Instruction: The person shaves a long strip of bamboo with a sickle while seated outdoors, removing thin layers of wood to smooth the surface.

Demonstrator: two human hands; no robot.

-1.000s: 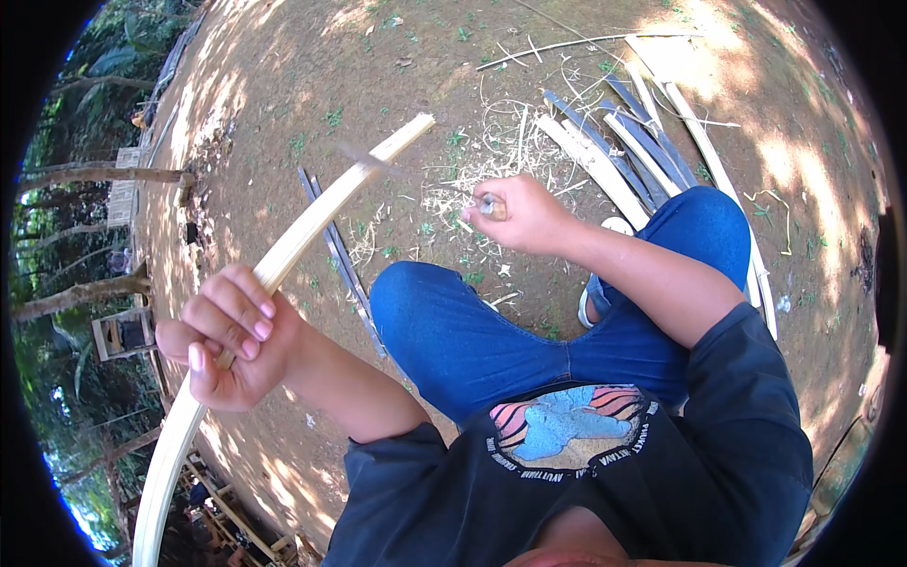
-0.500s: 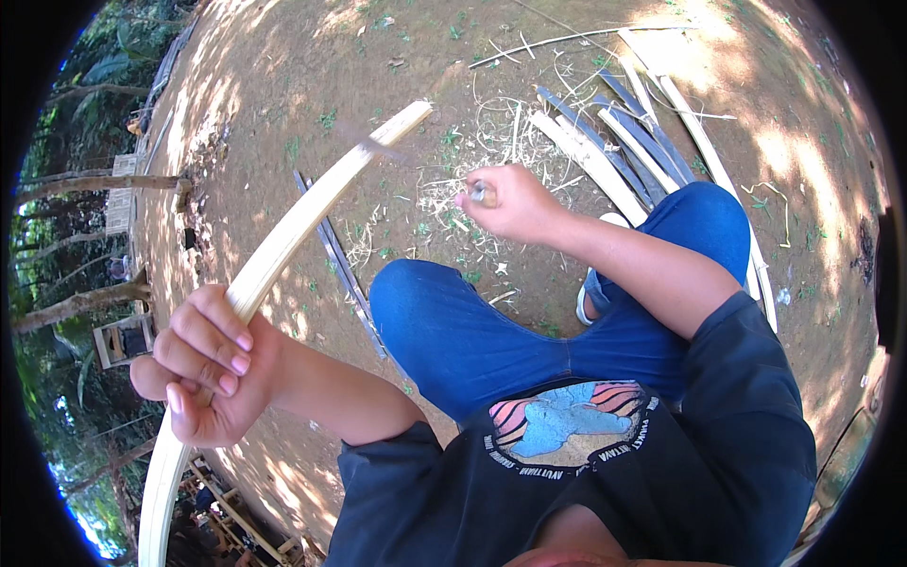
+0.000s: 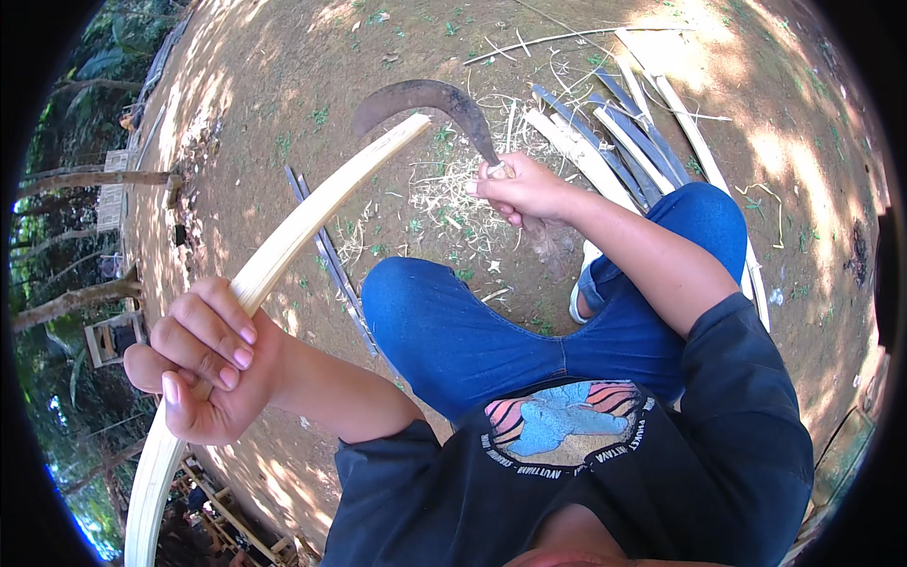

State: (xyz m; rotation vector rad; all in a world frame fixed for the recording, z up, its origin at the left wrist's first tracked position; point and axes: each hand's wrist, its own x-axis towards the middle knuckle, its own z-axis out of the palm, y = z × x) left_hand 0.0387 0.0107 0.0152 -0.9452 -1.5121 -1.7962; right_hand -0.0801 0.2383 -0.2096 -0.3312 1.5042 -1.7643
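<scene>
Gripping a sickle (image 3: 436,94), right hand (image 3: 529,189) mostly hides its handle (image 3: 501,171); left hand (image 3: 213,364) clasps edge-cropped pale strip (image 3: 304,222).

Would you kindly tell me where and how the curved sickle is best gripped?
Likely by its handle, approached from the right, where the right hand grips it: the dark blade extends beyond the fist and hooks leftward, away from that side.

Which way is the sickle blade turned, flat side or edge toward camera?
Flat side: the sickle blade shows a broad, dark curve beyond the right hand.
</scene>
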